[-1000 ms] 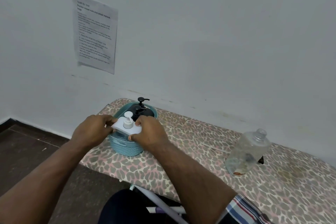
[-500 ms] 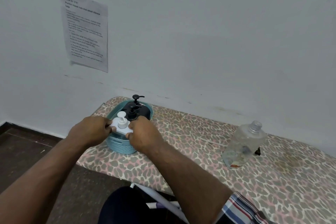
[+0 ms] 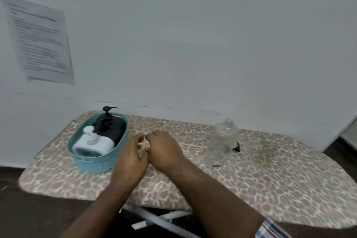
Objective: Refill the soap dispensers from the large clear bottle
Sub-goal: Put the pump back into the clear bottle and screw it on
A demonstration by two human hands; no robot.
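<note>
A white pump dispenser lies in the front of a teal basket, with two black pump dispensers behind it. The large clear bottle stands uncapped on the right of the board, nearly empty. My left hand and my right hand hover side by side over the board, just right of the basket. Their fingertips almost touch and both hold nothing.
Everything sits on an ironing board with a leopard-print cover, pushed against a white wall. A small black cap or pump part lies behind the bottle, and a thin white tube lies to its left. A printed sheet hangs on the wall.
Both hands have let go of the white dispenser, which now rests in the basket, and have moved right to meet over the board. The view has swung right.
</note>
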